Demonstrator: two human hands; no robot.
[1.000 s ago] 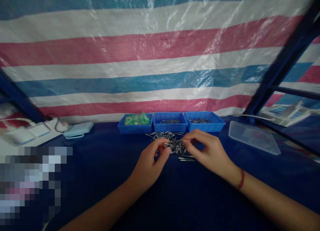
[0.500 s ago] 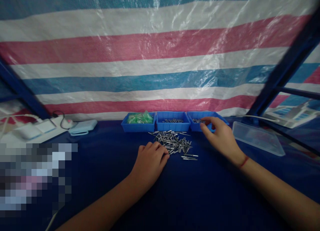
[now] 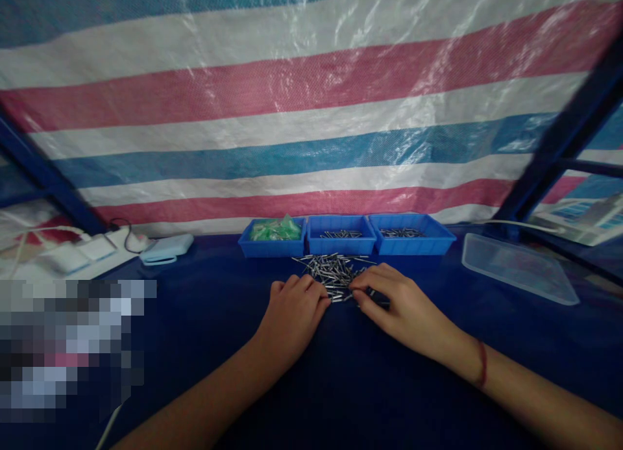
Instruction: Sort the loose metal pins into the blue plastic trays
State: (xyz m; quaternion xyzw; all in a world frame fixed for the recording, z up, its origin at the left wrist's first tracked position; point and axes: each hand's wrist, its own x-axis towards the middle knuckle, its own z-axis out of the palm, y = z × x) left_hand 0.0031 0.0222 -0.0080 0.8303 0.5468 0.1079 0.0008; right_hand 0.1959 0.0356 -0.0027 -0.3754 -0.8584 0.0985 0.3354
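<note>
A loose pile of small metal pins [image 3: 333, 270] lies on the dark blue tabletop, just in front of three blue trays. My left hand [image 3: 293, 312] rests on the table with its fingers curled under, knuckles touching the pile's left edge. My right hand [image 3: 400, 305] lies on the pile's right edge, thumb and fingertips down among the pins; whether it grips one is hidden. The left tray [image 3: 272, 245] holds green plastic pieces. The middle tray [image 3: 341, 245] and the right tray [image 3: 413, 245] each hold a few metal pins.
A clear plastic lid [image 3: 518, 268] lies at the right. A pale blue case [image 3: 165, 247] and a white power strip [image 3: 73, 255] with cables sit at the left. A striped tarp hangs behind the trays, and a dark blue frame post [image 3: 559, 145] stands at the right.
My right hand went out to the right tray and has come back to the pile's right edge. My left hand dropped from a pinch over the pile and rests curled beside it.
</note>
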